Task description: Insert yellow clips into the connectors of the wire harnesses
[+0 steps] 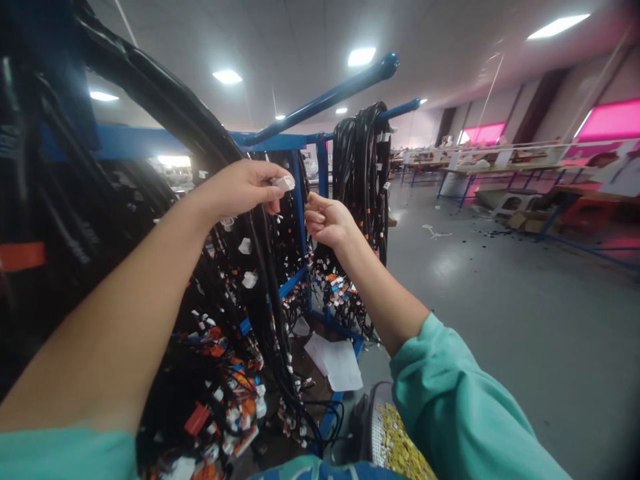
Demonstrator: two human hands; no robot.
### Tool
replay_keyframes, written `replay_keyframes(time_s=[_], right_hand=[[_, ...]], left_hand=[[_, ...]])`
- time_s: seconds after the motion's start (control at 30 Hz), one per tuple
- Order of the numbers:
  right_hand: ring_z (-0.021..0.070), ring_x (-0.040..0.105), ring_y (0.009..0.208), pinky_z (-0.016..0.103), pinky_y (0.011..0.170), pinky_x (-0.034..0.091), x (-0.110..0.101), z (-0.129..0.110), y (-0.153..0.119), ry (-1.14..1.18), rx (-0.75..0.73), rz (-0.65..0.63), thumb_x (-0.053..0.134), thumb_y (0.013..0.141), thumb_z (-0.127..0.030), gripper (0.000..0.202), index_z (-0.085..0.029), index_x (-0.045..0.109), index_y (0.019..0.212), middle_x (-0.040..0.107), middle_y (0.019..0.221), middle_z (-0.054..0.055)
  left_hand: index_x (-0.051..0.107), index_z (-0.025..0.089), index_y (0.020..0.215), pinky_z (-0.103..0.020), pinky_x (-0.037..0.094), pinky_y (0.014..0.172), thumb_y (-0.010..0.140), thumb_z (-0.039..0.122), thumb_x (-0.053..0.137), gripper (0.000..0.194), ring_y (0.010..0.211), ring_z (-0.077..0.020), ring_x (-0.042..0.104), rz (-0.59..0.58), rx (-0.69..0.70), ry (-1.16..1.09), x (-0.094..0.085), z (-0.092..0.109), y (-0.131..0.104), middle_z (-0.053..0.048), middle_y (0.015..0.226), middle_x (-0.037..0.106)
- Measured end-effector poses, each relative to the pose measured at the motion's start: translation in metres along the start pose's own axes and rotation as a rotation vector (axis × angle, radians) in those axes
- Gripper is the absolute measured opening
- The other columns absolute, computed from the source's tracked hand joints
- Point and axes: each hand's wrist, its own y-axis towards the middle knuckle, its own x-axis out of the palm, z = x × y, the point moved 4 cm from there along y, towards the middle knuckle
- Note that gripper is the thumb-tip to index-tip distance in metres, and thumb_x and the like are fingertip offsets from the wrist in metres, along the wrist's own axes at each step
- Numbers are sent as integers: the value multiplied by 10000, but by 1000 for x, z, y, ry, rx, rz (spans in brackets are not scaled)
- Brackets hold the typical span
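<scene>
Connector (285, 183), white, pinched between the thumb and fingers of the left hand (250, 185), in front of hanging black cables (265, 283). The right hand (327, 221), fingers curled and tips together, is just beside it — apart, not touching — and appears to pinch a small yellow piece (311, 195), though this is too small to confirm. Progress, as judged from this view: one connector is gathered up and gripped; it and the piece do not yet meet. Other connectors (245, 246) hang unheld among the cables, and a basket (378, 437) beside the right sleeve (440, 373) bears many yellow bits (405, 447), so much appears to be left. Support: a blue rack (325, 100) with projecting bars, cables draped over it; paper (344, 367) lies on its base. Room: a grey floor (450, 300), scraps scattered at right; a white stool (520, 195) and a carton (526, 222) near long tables (467, 171); lamps (361, 57) overhead — and pink windows (487, 133) along the far wall.
</scene>
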Motion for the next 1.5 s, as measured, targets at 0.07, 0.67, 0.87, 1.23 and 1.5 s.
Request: replay_keyframes(time_s=[0.07, 0.67, 0.87, 1.23, 1.5], right_hand=[[21, 155, 326, 163, 321, 93, 2, -1, -2, -13, -66, -47, 375, 951, -197, 351, -186, 329, 603, 238, 447, -107], [22, 374, 455, 165, 374, 237, 25, -14, 5, -504, -594, -293, 711, 728, -352, 253, -198, 533, 822, 470, 632, -70], [35, 468, 566, 150, 444, 314, 30, -17, 1, -536, -609, -295, 742, 696, -337, 281, -182, 530, 796, 517, 672, -52], [38, 483, 579, 137, 452, 312, 29, -13, -8, -357, -362, -270, 706, 707, -184, 189, -219, 543, 797, 461, 620, -71], [39, 440, 530, 136, 417, 270, 29, -15, -13, -410, -405, -202, 690, 703, -137, 177, -205, 538, 765, 454, 597, -70]], left_hand=[[679, 197, 971, -269, 494, 656, 792, 281, 612, 209, 596, -136, 622, -5, 3, -6, 0, 0, 0, -8, 607, 618], [679, 213, 938, -239, 479, 641, 801, 325, 621, 187, 597, -128, 613, -32, 59, -104, -2, -1, -1, -9, 620, 637], [678, 200, 973, -249, 480, 683, 797, 309, 616, 216, 614, -127, 619, -44, 34, -55, -3, -2, -2, -8, 628, 641], [686, 207, 963, -281, 493, 716, 764, 271, 616, 220, 639, -152, 638, -33, 12, -50, -3, 1, -2, -14, 616, 630], [703, 226, 960, -295, 505, 707, 736, 246, 630, 237, 673, -177, 655, -9, 25, -19, -3, -2, -2, -13, 603, 624]])
